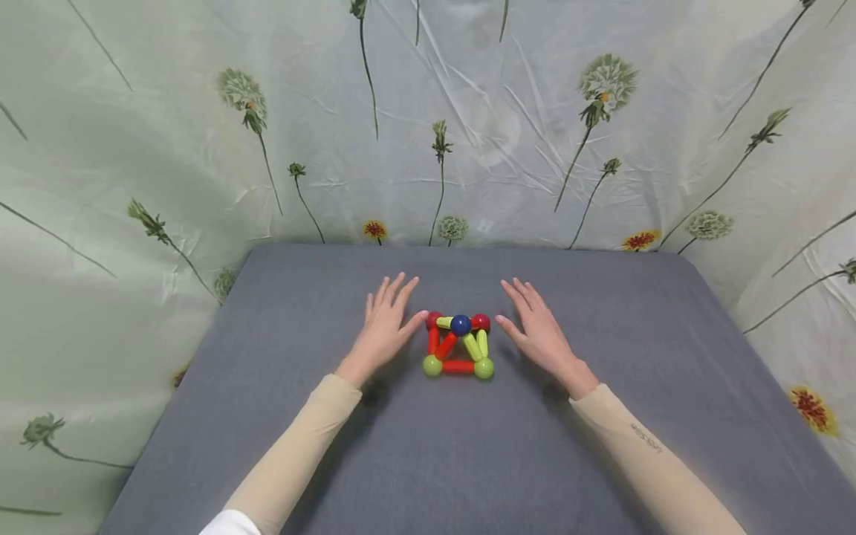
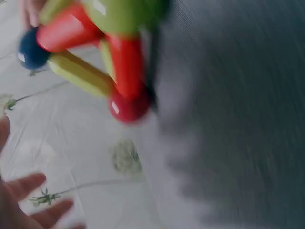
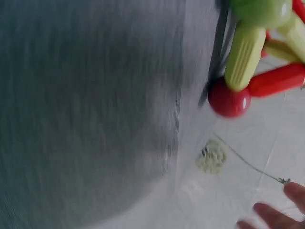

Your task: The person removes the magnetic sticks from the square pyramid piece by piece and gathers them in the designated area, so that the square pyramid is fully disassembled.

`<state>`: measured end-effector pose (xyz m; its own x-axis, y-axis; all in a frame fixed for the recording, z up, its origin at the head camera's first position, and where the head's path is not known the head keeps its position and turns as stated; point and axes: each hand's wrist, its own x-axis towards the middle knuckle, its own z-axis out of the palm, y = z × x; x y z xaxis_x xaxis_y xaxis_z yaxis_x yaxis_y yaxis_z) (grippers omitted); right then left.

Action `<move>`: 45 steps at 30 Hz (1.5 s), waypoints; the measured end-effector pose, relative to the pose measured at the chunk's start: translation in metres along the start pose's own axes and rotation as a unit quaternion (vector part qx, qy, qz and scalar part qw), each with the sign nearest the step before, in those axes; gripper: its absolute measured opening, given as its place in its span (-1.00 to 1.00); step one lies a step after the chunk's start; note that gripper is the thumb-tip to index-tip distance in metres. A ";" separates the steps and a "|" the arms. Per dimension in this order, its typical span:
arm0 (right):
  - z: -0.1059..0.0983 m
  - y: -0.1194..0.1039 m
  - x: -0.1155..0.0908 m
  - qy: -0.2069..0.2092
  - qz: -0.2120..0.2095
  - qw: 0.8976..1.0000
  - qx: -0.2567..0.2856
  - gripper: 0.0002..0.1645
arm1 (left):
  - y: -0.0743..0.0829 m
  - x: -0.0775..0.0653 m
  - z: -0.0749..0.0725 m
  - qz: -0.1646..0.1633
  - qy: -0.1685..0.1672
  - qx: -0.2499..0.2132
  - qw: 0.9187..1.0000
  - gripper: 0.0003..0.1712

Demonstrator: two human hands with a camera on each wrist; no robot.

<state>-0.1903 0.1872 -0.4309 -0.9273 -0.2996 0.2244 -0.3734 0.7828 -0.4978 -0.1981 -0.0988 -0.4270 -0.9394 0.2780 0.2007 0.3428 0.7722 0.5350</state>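
Note:
A pyramid of magnetic rods and balls [image 1: 458, 366] stands on the grey surface between my two hands. A blue ball [image 1: 461, 325] forms its peak, two green balls are at the near corners and two dark red balls at the far ones. Red and yellow-green rods join them. Left of the pyramid, my left hand [image 1: 384, 327] has its fingers spread and extended forward, thumb tip right by a far red ball. My right hand [image 1: 543, 338] is on the other side, fingers extended, its thumb close to the other red ball [image 3: 228, 98]. Neither hand holds anything.
The grey padded table [image 1: 461, 453] spreads out under both arms. Behind it and along its sides hangs a pale curtain [image 1: 401, 186] printed with dandelions and other flowers. Beige sleeves cover both forearms.

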 end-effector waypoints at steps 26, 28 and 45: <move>0.025 -0.044 -0.007 0.017 0.003 0.965 0.263 -0.79 | 0.015 0.020 0.029 0.124 -0.074 -0.292 0.946 -0.58; 0.032 -0.034 -0.002 0.023 0.010 0.968 0.251 -0.73 | 0.015 0.021 0.029 0.126 -0.096 -0.320 0.934 -0.58; 0.046 -0.048 0.000 0.050 0.088 0.963 0.249 -0.74 | 0.028 0.021 0.036 0.094 0.020 -0.169 0.981 -0.60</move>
<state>-0.1738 0.1245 -0.4455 -0.9797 -0.1126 0.1660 -0.1993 0.4511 -0.8699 -0.2083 -0.0510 -0.4371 -0.8603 0.3701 0.3506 0.4994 0.4739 0.7253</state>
